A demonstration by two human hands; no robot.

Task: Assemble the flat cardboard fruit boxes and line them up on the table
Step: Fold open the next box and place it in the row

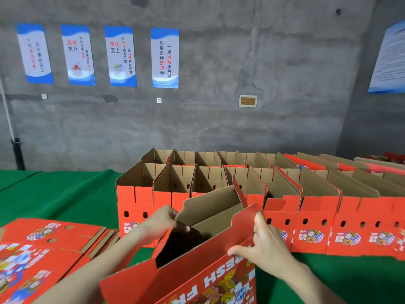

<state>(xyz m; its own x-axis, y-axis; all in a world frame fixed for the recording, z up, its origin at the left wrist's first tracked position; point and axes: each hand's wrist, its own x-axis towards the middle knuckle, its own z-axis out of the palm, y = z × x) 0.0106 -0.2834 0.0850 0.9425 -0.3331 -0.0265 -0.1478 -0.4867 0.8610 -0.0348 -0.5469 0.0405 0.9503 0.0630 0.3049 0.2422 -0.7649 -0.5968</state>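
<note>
Left hand grips the inner flap and right hand clamps the end wall of the half-opened box, just in front of the finished row; squaring-up it looks, flaps to lock next.

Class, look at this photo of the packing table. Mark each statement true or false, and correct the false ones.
1. The left hand and the right hand both hold the half-built box. True.
2. The table is covered in blue. False: the cover is green.
3. Flat boxes lie stacked on the person's left. True.
4. The finished boxes have their tops closed. False: they stand open, showing their brown insides.
</note>
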